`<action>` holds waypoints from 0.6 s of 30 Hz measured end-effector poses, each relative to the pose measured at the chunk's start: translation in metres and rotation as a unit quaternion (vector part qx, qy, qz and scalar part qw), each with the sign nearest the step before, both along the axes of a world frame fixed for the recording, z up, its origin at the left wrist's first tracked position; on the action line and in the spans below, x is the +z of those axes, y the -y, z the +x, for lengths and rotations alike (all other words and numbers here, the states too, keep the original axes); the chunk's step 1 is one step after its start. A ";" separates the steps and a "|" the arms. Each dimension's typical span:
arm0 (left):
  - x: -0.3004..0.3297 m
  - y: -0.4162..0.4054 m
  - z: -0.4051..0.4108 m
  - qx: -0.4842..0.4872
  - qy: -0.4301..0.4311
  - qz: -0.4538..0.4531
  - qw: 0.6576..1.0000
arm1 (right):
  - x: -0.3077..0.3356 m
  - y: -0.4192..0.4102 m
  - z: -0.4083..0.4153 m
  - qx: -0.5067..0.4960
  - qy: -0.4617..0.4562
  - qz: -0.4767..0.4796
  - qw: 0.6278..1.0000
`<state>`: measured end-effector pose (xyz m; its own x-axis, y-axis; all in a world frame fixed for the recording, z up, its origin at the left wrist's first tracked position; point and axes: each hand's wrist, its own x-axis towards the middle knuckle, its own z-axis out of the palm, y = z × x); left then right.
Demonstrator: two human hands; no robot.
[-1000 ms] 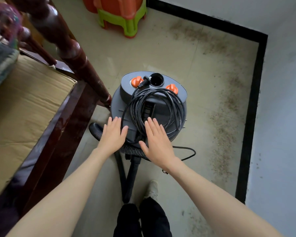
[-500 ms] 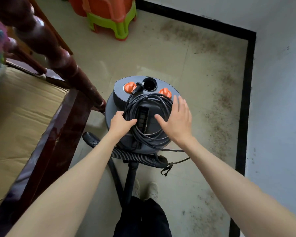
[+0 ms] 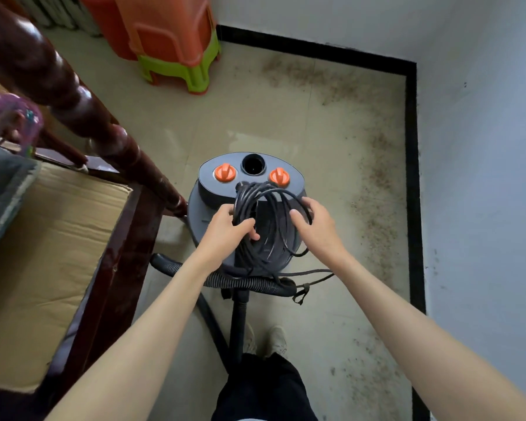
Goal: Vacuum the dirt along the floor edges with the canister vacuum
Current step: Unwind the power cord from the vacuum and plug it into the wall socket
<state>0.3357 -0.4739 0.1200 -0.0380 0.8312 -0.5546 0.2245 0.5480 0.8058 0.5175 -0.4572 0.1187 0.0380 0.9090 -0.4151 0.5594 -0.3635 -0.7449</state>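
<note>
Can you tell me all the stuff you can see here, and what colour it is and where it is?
canister vacuum: one, dark grey, on the floor in the middle
knobs: two, orange, on the vacuum's top beside a round black opening
power cord: one coil, black, on top of the vacuum
hose: one, black and ribbed, curled on the floor at the near side of the vacuum
stools: a stack, orange over green, top centre
dirt: brown specks, along the black skirting at the right and far walls
wooden furniture: dark red-brown, left, with a tan cushion
left hand: gripping the cord coil
right hand: fingers curled on the coil
shoes: two, pale, bottom centre
</note>
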 end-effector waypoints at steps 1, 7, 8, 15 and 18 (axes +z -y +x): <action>0.012 -0.002 0.003 0.002 0.033 0.006 0.999 | 0.012 0.006 0.002 -0.012 -0.003 0.027 1.000; 0.083 -0.016 0.019 0.013 0.139 0.037 0.989 | 0.070 0.033 0.022 0.012 0.008 0.140 0.990; 0.097 -0.019 0.025 0.012 0.155 0.047 0.987 | 0.079 0.035 0.028 0.034 0.003 0.139 0.990; 0.168 -0.042 0.098 0.017 0.220 0.076 0.972 | 0.120 0.035 0.067 0.137 -0.090 0.057 0.985; 0.188 -0.049 0.134 0.014 0.230 0.095 0.968 | 0.135 0.026 0.090 0.105 -0.076 0.102 0.986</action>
<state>0.4699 -0.4254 0.3084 0.1532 0.9224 -0.3545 -0.1959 0.3800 0.9040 0.6073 -0.4828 0.2535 -0.2078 0.9554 -0.2098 0.4824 -0.0865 -0.8717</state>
